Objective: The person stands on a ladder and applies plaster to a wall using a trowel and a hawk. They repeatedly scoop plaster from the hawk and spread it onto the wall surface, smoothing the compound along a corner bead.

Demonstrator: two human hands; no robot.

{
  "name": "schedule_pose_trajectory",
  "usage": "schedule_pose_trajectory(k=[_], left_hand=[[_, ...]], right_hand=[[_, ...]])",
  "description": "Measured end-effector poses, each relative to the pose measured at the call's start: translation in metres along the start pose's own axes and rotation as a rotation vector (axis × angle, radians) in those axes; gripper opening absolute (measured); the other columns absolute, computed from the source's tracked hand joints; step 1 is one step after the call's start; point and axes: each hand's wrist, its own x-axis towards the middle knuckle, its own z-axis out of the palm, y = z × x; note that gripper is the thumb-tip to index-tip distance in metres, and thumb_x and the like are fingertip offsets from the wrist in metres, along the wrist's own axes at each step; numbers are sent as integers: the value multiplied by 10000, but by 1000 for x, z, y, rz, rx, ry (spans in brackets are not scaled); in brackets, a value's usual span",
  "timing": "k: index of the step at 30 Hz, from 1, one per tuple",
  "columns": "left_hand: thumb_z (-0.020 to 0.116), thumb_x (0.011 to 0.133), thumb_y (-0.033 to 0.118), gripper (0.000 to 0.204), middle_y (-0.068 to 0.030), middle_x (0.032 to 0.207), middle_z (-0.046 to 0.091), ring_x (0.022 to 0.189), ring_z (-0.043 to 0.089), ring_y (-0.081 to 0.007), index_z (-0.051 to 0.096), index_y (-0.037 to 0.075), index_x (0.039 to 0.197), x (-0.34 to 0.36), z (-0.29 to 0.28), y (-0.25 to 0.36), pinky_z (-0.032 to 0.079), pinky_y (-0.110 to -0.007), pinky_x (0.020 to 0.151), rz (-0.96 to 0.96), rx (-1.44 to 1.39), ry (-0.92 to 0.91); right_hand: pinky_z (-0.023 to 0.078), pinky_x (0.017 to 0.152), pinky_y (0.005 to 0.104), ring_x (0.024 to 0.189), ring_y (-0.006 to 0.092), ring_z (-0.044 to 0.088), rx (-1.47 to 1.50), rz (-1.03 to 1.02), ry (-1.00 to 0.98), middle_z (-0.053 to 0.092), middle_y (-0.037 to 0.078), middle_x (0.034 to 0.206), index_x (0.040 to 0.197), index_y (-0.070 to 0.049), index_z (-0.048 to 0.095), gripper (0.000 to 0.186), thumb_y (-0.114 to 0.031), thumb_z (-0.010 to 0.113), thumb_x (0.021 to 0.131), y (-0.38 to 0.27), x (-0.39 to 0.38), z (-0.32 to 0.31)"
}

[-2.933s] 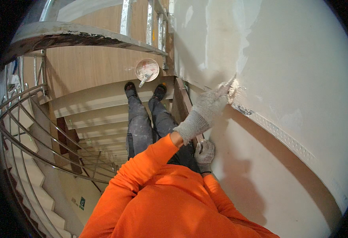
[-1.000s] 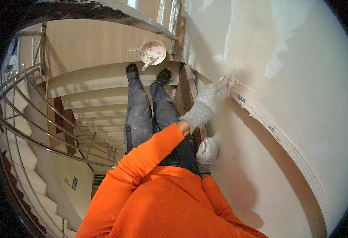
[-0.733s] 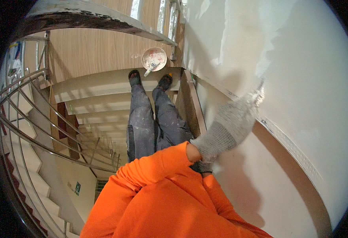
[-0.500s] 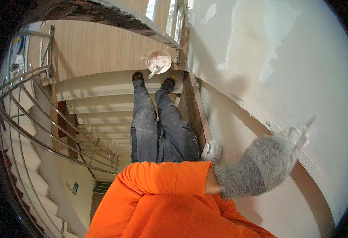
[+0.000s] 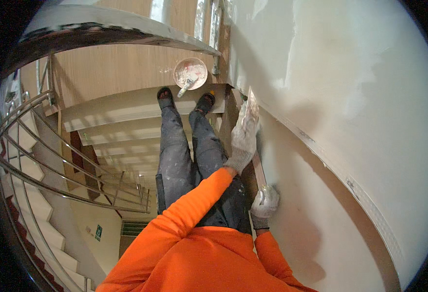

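Right of one putty bucket (image 5: 177, 72), your left hand (image 5: 244, 138) grips one scraper (image 5: 251, 106); your right hand (image 5: 265, 202) touches one flat rail (image 5: 258, 170), grip unclear.

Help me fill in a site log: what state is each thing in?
Left hand: gloved, gripping the putty knife.
Right hand: gloved, curled; whether it grips anything is unclear.
Putty knife: held, blade pointing forward.
Bowl: upright, part-filled with pale putty, tool resting inside.
Trousers: worn, spattered white.
Wall: unevenly patched.
Perforated corner bead: partly coated, some holes showing.
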Motion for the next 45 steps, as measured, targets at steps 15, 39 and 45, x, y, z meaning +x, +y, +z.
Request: schedule_pose_trajectory(k=[15, 39, 45], left_hand=[[515, 998, 82, 650, -244, 1474, 507, 1111, 634, -439, 254, -5, 1586, -13, 71, 4, 548, -425, 847, 104, 719, -82], [492, 955, 125, 497, -271, 1323, 607, 1166, 625, -408, 494, -31, 1428, 55, 7, -6, 495, -471, 1019, 515, 948, -373], [539, 868, 74, 594, -256, 1482, 507, 1351, 518, -367, 494, -24, 1452, 3, 24, 91, 449, -455, 1082, 409, 749, -626]], right_hand=[[500, 969, 525, 1096, 389, 655, 73, 15, 15, 681, 186, 1192, 1156, -23, 670, 235, -140, 642, 955, -9, 6, -4], [505, 936, 517, 1059, 408, 647, 46, 0, 15, 679, 202, 1172, 1116, -23, 659, 202, -127, 637, 944, -13, 10, -9], [507, 947, 523, 1062, 392, 646, 71, -14, 66, 690, 182, 1158, 1123, -32, 674, 205, -144, 639, 955, -9, 4, -3]])
